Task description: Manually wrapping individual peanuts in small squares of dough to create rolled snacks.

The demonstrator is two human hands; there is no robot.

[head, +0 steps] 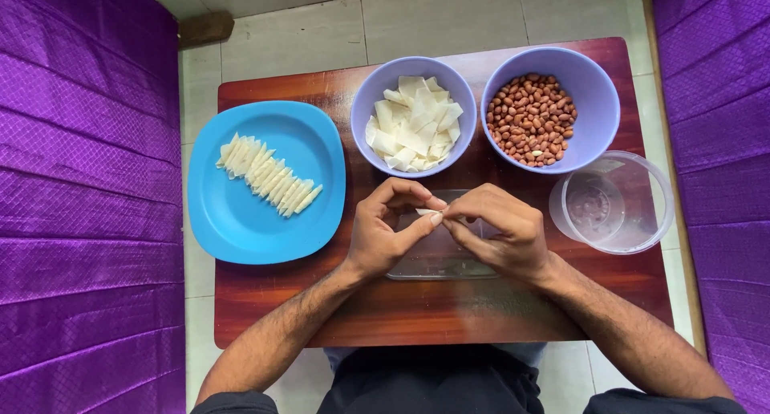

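My left hand (391, 228) and my right hand (499, 228) meet over the middle of the wooden table (417, 314). Both pinch a small white wrapper piece (427, 213) between their fingertips. Behind them stands a lavender bowl (375, 85) filled with flat white wrapper squares (415, 123). A second lavender bowl (593, 85) to its right holds brown peanuts (532, 119). On the left, a blue plate (241, 221) carries a diagonal row of several folded white pieces (268, 176). A clear flat container (439, 263) lies under my hands.
An empty clear plastic tub (634, 205) stands at the table's right edge. Purple quilted cloth (80, 181) hangs on both sides. Pale floor tiles (321, 29) lie beyond the table. A dark wooden block (204, 29) rests on the floor at the back left.
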